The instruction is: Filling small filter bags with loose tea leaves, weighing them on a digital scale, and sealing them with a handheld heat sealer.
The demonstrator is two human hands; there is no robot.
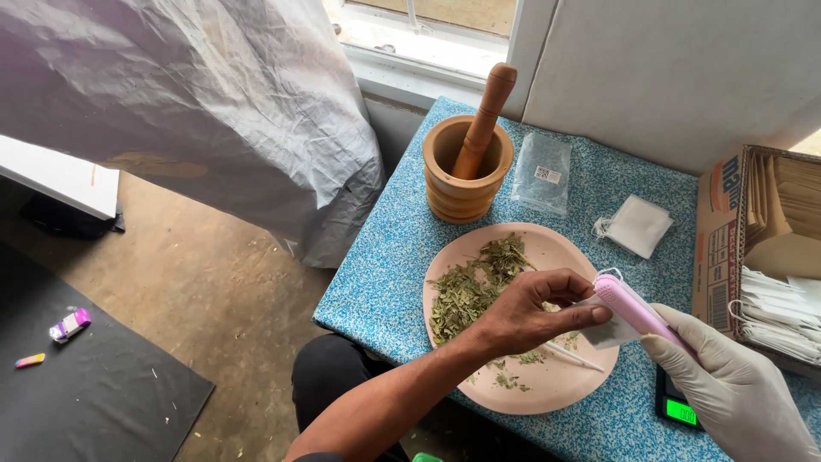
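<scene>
head view, one frame; we record positions by place in the frame.

our left hand (526, 312), bare, sits at lower centre over the pink plate (560, 389); its fingertips are pinched on the edge of a small white bag (609, 332), which hangs just right of the hand above the plate's right rim; grip: grasping the bag.

our right hand (735, 389), in a white glove, comes in from the lower right corner; it is clenched around the lower end of a pink handheld tool (634, 306); the tool's upper end lies against the top of the bag, next to the left fingertips; we cannot tell whether the tool clamps the bag or only touches it.

plate: dried green leaves (472, 287) heaped on its left and upper part, a few crumbs near the lower rim; a thin white stick (571, 355) lies on the plate under the bag.

surroundings: blue speckled table (389, 274); wooden mortar (466, 175) with pestle (484, 120) leaning in it, at upper centre, just above the plate; a clear plastic packet (542, 173) right of the mortar; a folded white bag (634, 225) further right; a cardboard box (753, 248) at the right edge, holding stacked white bags; a small scale with green display (682, 411) at the lower right, partly hidden by the gloved hand; a large crumpled sack (214, 103) at upper left.
</scene>
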